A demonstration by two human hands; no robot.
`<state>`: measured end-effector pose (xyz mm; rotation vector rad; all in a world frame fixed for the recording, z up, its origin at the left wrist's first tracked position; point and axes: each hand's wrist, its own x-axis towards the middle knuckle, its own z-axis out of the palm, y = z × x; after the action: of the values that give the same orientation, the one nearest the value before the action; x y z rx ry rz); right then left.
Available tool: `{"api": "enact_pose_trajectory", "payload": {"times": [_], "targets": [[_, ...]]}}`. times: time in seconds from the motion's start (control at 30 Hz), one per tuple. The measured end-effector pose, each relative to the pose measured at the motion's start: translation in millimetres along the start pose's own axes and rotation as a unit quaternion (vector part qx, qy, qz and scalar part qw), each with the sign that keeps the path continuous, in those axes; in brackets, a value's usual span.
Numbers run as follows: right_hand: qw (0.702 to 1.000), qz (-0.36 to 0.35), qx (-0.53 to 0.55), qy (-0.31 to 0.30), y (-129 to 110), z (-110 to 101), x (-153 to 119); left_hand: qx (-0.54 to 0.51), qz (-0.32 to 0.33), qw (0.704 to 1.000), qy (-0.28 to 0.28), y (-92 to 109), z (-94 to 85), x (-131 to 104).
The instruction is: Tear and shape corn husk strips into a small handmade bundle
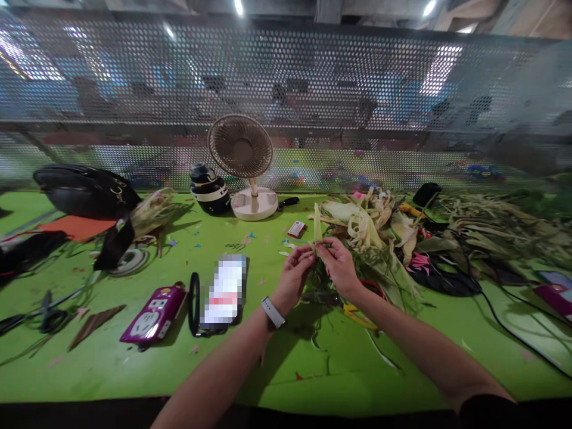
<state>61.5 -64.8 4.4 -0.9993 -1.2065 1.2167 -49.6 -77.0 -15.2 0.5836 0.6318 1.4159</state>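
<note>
1. Head view, centre: left hand [292,274] and right hand [340,268] pinch a corn-husk strip [317,223], fingers nearly closed.
2. Uneven pulling could split it.
3. Catching on the adjacent husk pile [369,229] could tear it.

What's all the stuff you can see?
perforated screen: 1, grey, behind table
table: 1, green, underneath
desk fan: 1, brown and cream, back centre
bottle: 1, mostly black, left of fan
handbag: 1, black, back left
scissors: 1 pair, black, far left
power socket: 1, purple, front left
phone: 1, white screen, beside power socket
small box: 1, red-white, right of fan
corn husks: many, pale and green, mostly right
husk strip: 1, yellowish, in hands
watch: 1, whitish, left wrist
left hand, right hand: 2, bare, centre
</note>
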Motion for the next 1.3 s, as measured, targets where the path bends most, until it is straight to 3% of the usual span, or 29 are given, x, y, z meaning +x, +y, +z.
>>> {"api": "enact_pose_trajectory", "payload": {"times": [0.37, 0.5, 0.67, 0.97, 1.3], "targets": [[0.998, 0.04, 0.033, 0.028, 2.2, 3.1, -3.5, 0.031, 0.051, 0.998, -0.026, -1.0, 2.0, -3.8], [0.994, 0.088, 0.047, 0.054, 1.1, 4.8, -1.8, 0.021, 0.047, 0.998, -0.02, -0.4, 1.9, -3.3], [0.99, 0.088, 0.068, 0.086, 3.6, 3.5, 2.3, 0.0, 0.043, 0.999, -0.014, -0.8, 1.2, -1.5], [0.986, 0.108, 0.118, -0.044, -2.4, -1.8, 2.4, -0.021, 0.005, 1.0, -0.005, -2.3, -5.0, 3.0], [0.984, 0.086, 0.156, -0.018, 3.7, -0.1, 1.8, 0.008, 0.007, 1.0, -0.007, -1.1, -1.9, 1.7]]}}
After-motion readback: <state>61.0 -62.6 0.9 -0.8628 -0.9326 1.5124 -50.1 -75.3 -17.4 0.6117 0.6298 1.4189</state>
